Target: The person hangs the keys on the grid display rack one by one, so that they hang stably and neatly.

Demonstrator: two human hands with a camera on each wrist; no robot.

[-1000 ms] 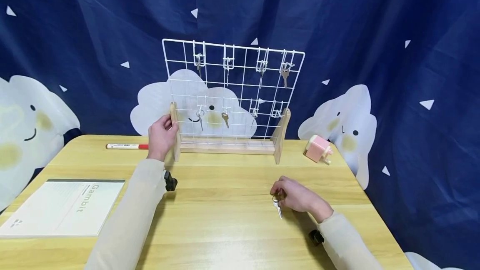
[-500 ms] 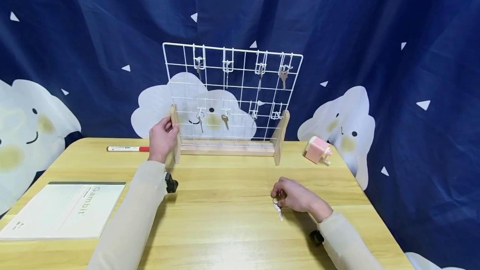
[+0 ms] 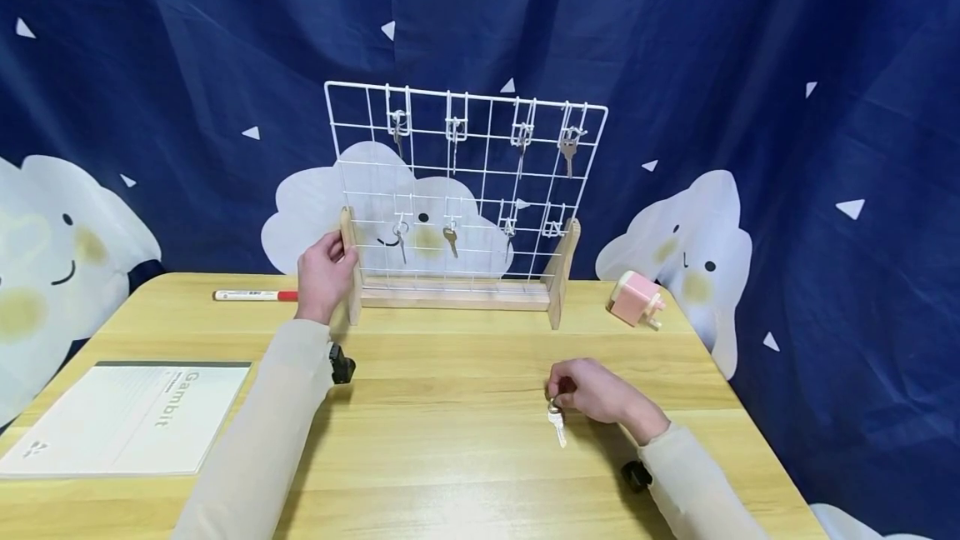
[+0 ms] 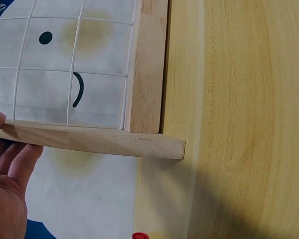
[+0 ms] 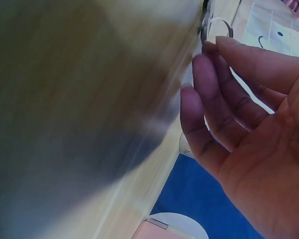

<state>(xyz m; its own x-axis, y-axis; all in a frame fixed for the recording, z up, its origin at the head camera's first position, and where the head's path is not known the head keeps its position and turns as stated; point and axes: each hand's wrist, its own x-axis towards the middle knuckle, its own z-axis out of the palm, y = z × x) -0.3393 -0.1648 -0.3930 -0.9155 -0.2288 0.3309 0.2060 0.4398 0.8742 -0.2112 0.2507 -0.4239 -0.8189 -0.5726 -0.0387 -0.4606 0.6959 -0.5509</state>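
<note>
Key (image 3: 557,427) on a ring, lying on the table (image 3: 450,457) front right of centre, long axis running near to far with a slight slant, blade tip toward the near edge, ring end toward the far side. Ring pinched between thumb and fingertips of the right hand (image 3: 596,394), fingers curled down over it; ring (image 5: 217,28) seen at the fingertips in the right wrist view, the rest there blurred. Blade resting on the wood or hanging just above it: cannot tell.

Well apart, at the far middle of the table, white wire rack (image 3: 465,182) upright on a wooden base, several keys hanging from its hooks in two rows. Left hand (image 3: 324,273) gripping the rack's left wooden upright (image 4: 147,74), thumb in front, fingers curled behind the side foot (image 4: 99,142).

Left of that hand, a white marker with a red cap (image 3: 255,295) lying parallel to the far edge. Near left corner, a notebook (image 3: 127,417) lying flat. Right of the rack, a pink charger plug (image 3: 634,299). Behind everything, a dark blue cloth with cloud faces (image 3: 697,248).
</note>
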